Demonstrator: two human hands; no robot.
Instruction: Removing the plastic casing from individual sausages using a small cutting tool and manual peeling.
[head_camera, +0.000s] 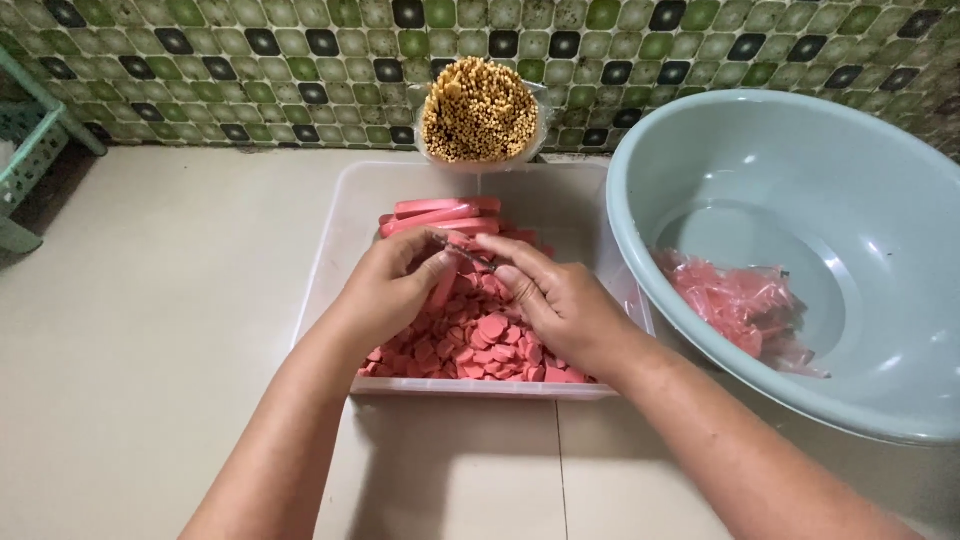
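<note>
As we look down from the head camera, we see our left hand (392, 285) and right hand (562, 300) meeting over a clear rectangular plastic tub (335, 245). Both hands have their fingers curled and fingertips drawn together, pinching between them a thin dark stick (468, 254) with a pink piece at its left end; we cannot tell exactly how the piece sits on it.

Below the hands, the near half of the tub is filled with a heap of small pink sausage slices (470, 345), round and oval. Behind the hands, at the far end of the tub, several whole pink sausage lengths (440, 213) lie stacked side by side.

Just beyond the tub, against the wall, a bundle of pale wooden skewers (480, 110) stands upright in a clear container, ends facing us.

To the right, touching or just beside the tub, sits a large pale blue plastic basin (860, 190) holding a small pile of crumpled pinkish clear plastic wrappers (740, 300).

Everything rests on a beige tiled worktop (170, 320). Green and black mosaic wall tiles (250, 60) run behind, and a green plastic basket (30, 150) shows at the far left edge.
</note>
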